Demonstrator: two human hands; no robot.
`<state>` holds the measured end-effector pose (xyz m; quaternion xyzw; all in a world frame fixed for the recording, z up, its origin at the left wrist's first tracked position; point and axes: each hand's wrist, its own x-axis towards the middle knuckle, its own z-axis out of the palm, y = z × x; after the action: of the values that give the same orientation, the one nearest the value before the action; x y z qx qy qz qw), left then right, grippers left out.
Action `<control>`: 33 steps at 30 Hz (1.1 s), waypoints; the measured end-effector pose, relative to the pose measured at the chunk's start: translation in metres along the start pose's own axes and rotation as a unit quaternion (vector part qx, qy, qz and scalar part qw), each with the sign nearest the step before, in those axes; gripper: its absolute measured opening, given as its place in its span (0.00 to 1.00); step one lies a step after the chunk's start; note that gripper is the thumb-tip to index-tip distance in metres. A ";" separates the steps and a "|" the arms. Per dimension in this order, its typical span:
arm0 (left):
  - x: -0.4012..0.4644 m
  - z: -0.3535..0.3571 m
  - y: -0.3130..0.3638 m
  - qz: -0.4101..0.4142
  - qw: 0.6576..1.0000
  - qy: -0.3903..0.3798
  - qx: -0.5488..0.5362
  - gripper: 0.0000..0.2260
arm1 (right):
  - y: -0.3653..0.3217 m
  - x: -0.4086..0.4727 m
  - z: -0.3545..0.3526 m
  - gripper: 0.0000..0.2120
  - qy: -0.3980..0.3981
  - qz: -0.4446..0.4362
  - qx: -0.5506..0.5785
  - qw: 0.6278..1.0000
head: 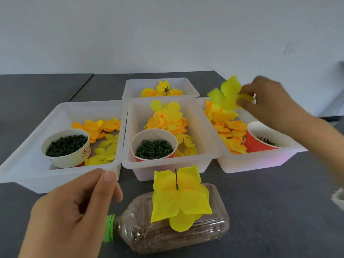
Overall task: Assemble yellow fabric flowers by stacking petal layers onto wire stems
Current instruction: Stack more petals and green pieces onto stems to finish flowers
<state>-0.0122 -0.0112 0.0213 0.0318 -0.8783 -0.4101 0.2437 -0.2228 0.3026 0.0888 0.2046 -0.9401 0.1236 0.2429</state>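
Observation:
A green wire stem (176,179) stands up from a plastic bottle (167,226) lying on its side near me, with yellow petal layers (178,198) stacked on it. My right hand (268,105) pinches a yellow petal layer (226,94) in the air above the right tray (260,161). My left hand (74,207) hovers left of the bottle with loosely curled fingers and holds nothing.
The left tray (24,164) holds petals and a cup of green pieces (67,146). In the middle tray (167,162) stand petals and a cup of green rings (153,148). A far tray (162,88) holds finished flowers. A red cup (258,141) leans in the right tray.

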 end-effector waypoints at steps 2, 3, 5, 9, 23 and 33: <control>0.003 -0.003 0.011 -0.009 0.995 -0.033 -0.094 0.31 | -0.044 -0.022 -0.028 0.03 0.079 -0.115 0.035 0.990; 0.006 -0.004 0.018 -0.027 0.985 -0.062 -0.156 0.34 | -0.067 -0.036 -0.038 0.05 0.102 -0.169 0.045 0.979; 0.011 -0.001 0.031 -0.089 0.945 -0.169 -0.266 0.38 | -0.103 -0.063 -0.044 0.04 0.121 -0.252 0.055 0.959; 0.015 0.005 0.049 -0.136 0.875 -0.329 -0.328 0.32 | -0.130 -0.096 -0.035 0.04 0.090 -0.303 0.105 0.943; 0.009 -0.002 0.044 -0.080 0.922 -0.274 -0.261 0.31 | -0.127 -0.101 -0.022 0.06 0.182 -0.290 0.091 0.935; 0.026 0.011 0.041 -0.035 0.949 -0.202 -0.239 0.24 | -0.120 -0.085 -0.024 0.12 -0.253 0.146 0.575 0.764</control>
<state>-0.0344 0.0176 0.0561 -0.0801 -0.7835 -0.6144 0.0471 -0.0916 0.2316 0.0818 0.1900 -0.7389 0.6185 -0.1882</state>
